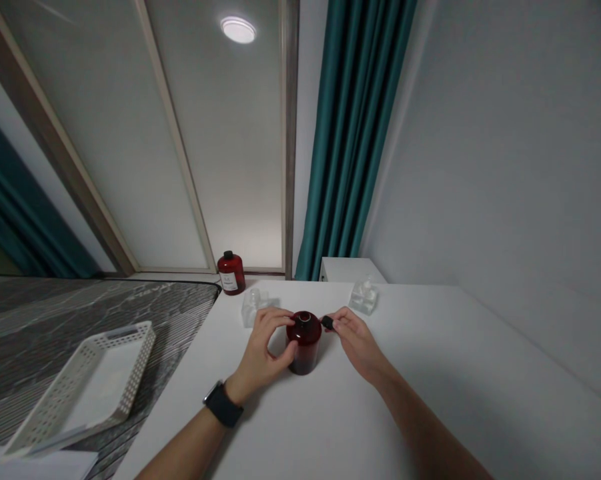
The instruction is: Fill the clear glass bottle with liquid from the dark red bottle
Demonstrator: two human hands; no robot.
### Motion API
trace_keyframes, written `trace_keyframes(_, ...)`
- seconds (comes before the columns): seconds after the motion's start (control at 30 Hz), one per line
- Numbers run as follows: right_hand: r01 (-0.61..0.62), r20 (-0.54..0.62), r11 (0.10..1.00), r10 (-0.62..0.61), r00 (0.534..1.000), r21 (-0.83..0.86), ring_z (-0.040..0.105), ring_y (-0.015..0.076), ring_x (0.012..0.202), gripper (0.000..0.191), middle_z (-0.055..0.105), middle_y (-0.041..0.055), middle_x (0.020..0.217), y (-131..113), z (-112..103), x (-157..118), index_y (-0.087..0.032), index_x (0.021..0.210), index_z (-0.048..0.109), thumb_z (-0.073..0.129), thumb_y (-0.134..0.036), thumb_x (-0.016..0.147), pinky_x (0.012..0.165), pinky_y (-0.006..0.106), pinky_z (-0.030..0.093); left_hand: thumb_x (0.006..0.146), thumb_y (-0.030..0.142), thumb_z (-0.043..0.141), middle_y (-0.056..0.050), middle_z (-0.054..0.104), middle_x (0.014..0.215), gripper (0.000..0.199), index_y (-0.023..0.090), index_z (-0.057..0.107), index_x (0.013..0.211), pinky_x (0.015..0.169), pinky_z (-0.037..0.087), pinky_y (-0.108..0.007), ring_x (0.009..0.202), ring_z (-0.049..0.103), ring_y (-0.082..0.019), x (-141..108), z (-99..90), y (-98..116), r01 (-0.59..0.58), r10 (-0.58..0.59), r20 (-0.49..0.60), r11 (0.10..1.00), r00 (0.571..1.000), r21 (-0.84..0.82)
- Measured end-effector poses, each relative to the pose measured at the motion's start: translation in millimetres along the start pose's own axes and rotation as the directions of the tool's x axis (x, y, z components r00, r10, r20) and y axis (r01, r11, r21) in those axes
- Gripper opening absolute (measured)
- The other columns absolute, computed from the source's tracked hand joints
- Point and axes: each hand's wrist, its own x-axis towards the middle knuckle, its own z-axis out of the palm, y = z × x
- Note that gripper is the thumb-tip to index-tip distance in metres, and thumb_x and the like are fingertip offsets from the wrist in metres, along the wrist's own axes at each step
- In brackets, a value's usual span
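Note:
A dark red, see-through bottle (305,343) stands upright on the white table with its round neck uncovered. My left hand (267,347) curves around the bottle's left side, thumb low and fingertips at the shoulder. Just right of the neck, my right hand (350,333) pinches a small black cap (327,323), apart from the bottle. Behind my left fingers stands a clear glass bottle (253,307), partly hidden. A second clear glass bottle (363,297) sits beyond my right hand.
Another red bottle (231,273), with black cap and white label, stands at the table's far left corner. Left of the white table (330,427), a white perforated basket (87,380) rests on a grey patterned surface. A white cabinet (353,269) and teal curtain (353,133) are behind.

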Motion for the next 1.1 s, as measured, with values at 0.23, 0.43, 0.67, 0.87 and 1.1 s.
trace_keyframes(0.23,0.004,-0.052,0.998,-0.001,0.999,0.066,0.065,0.02,0.091,0.026,0.074,0.0027,0.096,2.1,3.0,-0.6,-0.025,0.091,0.062,0.071,-0.049,0.084,0.083,0.034,0.049,0.084,0.012,0.061,-0.006,0.067,0.11,0.03,0.023,0.057,0.112,0.094,0.044,-0.044,0.106,0.056,-0.024,1.1,0.5,-0.2,-0.01,0.01,-0.003,1.0,1.0,-0.022)
trace_keyframes(0.43,0.051,-0.097,0.992,-0.062,0.993,-0.111,0.068,0.0215,0.094,0.025,0.075,0.004,0.095,-2.8,6.1,-1.0,-0.024,0.092,0.065,0.072,-0.047,0.083,0.088,0.036,0.05,0.082,0.012,0.063,-0.006,0.068,0.108,0.031,0.023,0.058,0.11,0.093,0.045,-0.043,0.104,0.057,-0.024,2.3,0.1,0.4,-0.027,0.026,-0.014,1.0,1.0,-0.011)
trace_keyframes(0.67,0.255,-0.091,0.906,-0.301,0.949,-0.336,0.067,0.0227,0.093,0.017,0.072,0.0056,0.096,-20.0,19.4,15.2,-0.023,0.095,0.067,0.065,-0.039,0.088,0.088,0.039,0.052,0.08,0.01,0.062,-0.007,0.068,0.108,0.032,0.023,0.058,0.109,0.091,0.046,-0.043,0.103,0.058,-0.024,3.1,-0.4,1.8,-0.029,0.029,-0.017,1.0,0.999,-0.008)
trace_keyframes(0.87,0.383,-0.03,0.856,-0.418,0.908,-0.349,0.066,0.0212,0.094,0.011,0.069,0.0052,0.097,-23.4,42.5,17.1,-0.024,0.1,0.066,0.058,-0.028,0.093,0.086,0.037,0.053,0.081,0.012,0.062,-0.006,0.068,0.109,0.03,0.023,0.058,0.108,0.092,0.046,-0.044,0.104,0.057,-0.024,1.8,0.4,2.3,-0.017,0.016,-0.015,1.0,1.0,-0.007)
trace_keyframes(1.1,0.504,0.103,0.706,-0.529,0.842,-0.497,0.064,0.0213,0.1,0.017,0.07,0.0056,0.101,-18.6,50.5,0.3,-0.026,0.101,0.068,0.056,-0.016,0.093,0.09,0.038,0.052,0.08,0.011,0.061,-0.007,0.068,0.108,0.032,0.022,0.058,0.11,0.092,0.046,-0.043,0.104,0.058,-0.024,2.6,0.8,3.6,-0.018,0.018,-0.017,1.0,1.0,-0.01)
